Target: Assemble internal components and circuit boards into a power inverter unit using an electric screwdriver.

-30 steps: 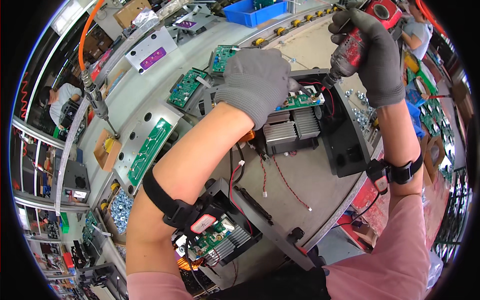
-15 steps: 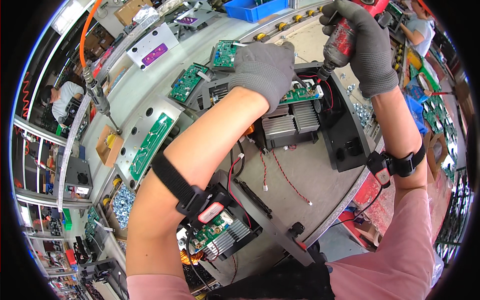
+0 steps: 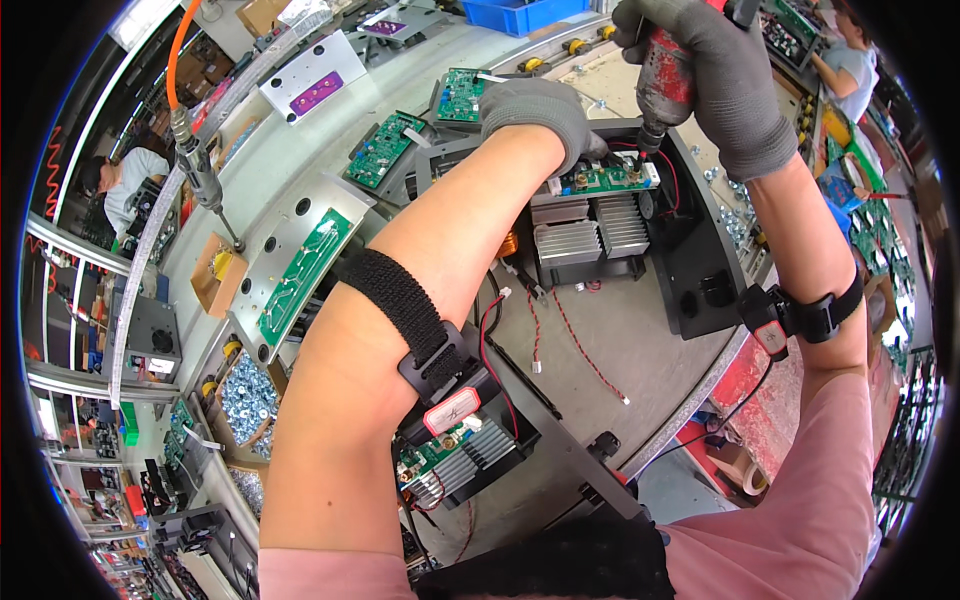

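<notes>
My right hand [image 3: 735, 90], in a grey glove, is wrapped round a worn red power screwdriver [image 3: 665, 85]. The screwdriver points down, its tip at the right end of a green circuit board [image 3: 612, 178]. That board sits above silver finned heat sinks [image 3: 595, 235] inside an open black metal housing [image 3: 700, 270]. At the board's left end is my left hand [image 3: 540, 112], also gloved, back upward. Its fingertips reach down to the board; the hand itself hides most of its fingers, so their grip is unclear. Thin red wires [image 3: 672, 185] run beside the screwdriver tip.
A second unit with heat sinks [image 3: 470, 460] lies under my left forearm. Loose twisted wires [image 3: 590, 350] trail over the bench. Green boards [image 3: 385, 150], metal panels [image 3: 305, 270] and a screw bin [image 3: 250, 400] stand leftward. An electric screwdriver [image 3: 200, 180] hangs there. Other people sit farther off.
My left hand has shifted slightly right and down, its fingertips lower at the board. My right hand and the red screwdriver have moved slightly left. The whole view has shifted a little.
</notes>
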`<action>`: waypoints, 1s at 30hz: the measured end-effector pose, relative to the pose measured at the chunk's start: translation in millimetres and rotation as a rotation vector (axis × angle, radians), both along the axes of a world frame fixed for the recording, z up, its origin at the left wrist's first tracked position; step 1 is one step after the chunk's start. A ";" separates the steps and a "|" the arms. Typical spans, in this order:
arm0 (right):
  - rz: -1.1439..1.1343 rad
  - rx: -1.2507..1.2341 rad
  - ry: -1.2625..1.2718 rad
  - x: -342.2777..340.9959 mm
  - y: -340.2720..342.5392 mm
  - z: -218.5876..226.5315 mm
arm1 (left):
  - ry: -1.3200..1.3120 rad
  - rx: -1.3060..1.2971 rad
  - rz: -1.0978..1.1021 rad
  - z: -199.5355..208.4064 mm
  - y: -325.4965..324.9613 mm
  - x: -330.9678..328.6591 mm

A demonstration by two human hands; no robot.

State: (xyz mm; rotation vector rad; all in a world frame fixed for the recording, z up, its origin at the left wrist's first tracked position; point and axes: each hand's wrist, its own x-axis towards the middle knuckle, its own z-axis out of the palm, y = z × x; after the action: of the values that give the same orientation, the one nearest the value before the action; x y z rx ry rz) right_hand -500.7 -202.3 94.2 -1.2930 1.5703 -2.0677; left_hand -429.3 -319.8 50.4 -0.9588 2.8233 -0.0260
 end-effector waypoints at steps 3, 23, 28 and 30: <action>-0.018 0.069 0.034 -1.7 -1.0 -1.7 | 0.010 0.009 0.009 -1.1 -1.7 -0.3; 0.099 0.036 0.203 -13.4 -11.0 -11.1 | 0.008 0.285 -0.188 -15.5 -60.5 47.5; 0.155 0.022 0.299 -14.3 -12.9 -10.3 | -0.038 0.262 -0.162 -19.9 -62.6 41.0; 0.125 0.054 0.294 -16.1 -13.4 -10.6 | -0.020 0.225 -0.157 -21.3 -63.1 40.0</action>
State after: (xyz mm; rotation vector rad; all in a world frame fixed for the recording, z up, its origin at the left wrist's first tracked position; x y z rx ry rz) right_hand -516.8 -215.7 83.6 -1.6907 1.5982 -1.8123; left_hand -389.2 -382.9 29.2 -0.6835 2.8002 0.2556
